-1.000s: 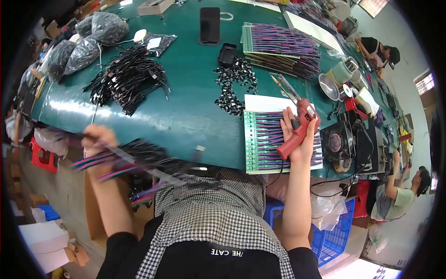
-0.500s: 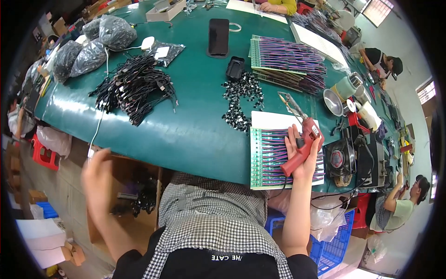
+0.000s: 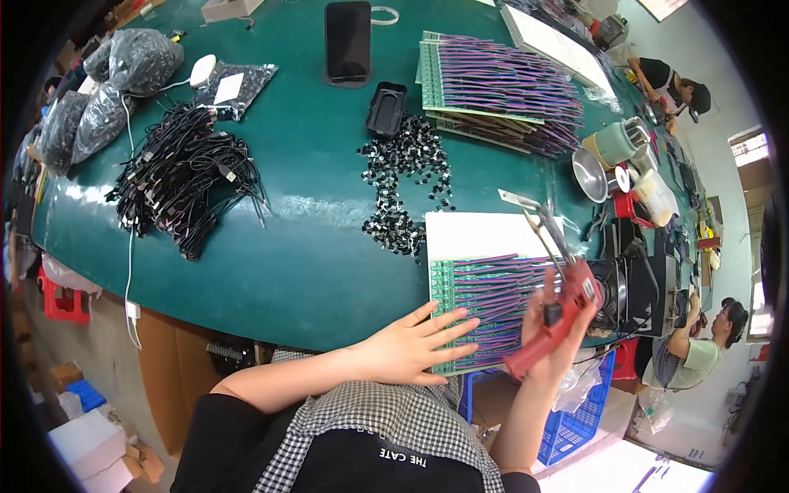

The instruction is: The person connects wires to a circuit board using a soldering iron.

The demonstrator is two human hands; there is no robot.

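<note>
My right hand (image 3: 561, 349) is wrapped round the red handle of a pistol-shaped soldering gun (image 3: 585, 283), whose metal tip points up and away over the work. Flat on the near left edge of a green circuit board panel (image 3: 441, 283) rests my left hand (image 3: 415, 345), fingers spread and holding nothing. Rows of dark red and blue wires (image 3: 501, 292) run rightward from that panel. Beneath them is a white board (image 3: 481, 234), bare along its far part. Small black parts (image 3: 411, 152) lie heaped just beyond, beside a black tray (image 3: 386, 111).
Farther back are a stack of wired boards (image 3: 501, 86) and a phone (image 3: 348, 41). Black cables (image 3: 185, 177) and stuffed plastic bags (image 3: 146, 62) occupy the left. On the right stand a metal bowl (image 3: 588, 174) and a black fan (image 3: 612, 283); two people are beyond.
My left hand has swung in from beyond the table's left edge onto the circuit board panel. The soldering gun has moved slightly right and nearer in my right hand. The view has shifted.
</note>
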